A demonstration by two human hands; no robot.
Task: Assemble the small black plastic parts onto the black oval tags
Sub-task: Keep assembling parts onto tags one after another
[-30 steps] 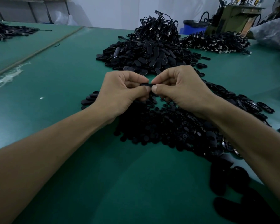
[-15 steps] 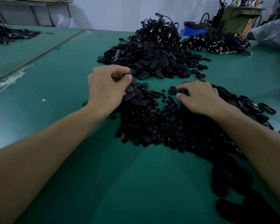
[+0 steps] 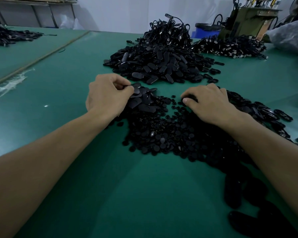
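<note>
Apart again for my next piece: left hand [image 3: 107,97] pinches an oval tag [image 3: 136,87]; right hand [image 3: 208,103], fingers [image 3: 197,91] curled, combs small parts [image 3: 162,133], grip unclear.

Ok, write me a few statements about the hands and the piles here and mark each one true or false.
1. The left hand pinches oval tags at the near pile's edge. True.
2. The right hand is raised in the air. False: it rests on the small round parts.
3. The hands touch each other. False: they are apart, with loose parts between them.
4. The table is green. True.
5. A taller heap of tags lies beyond the hands. True.
</note>
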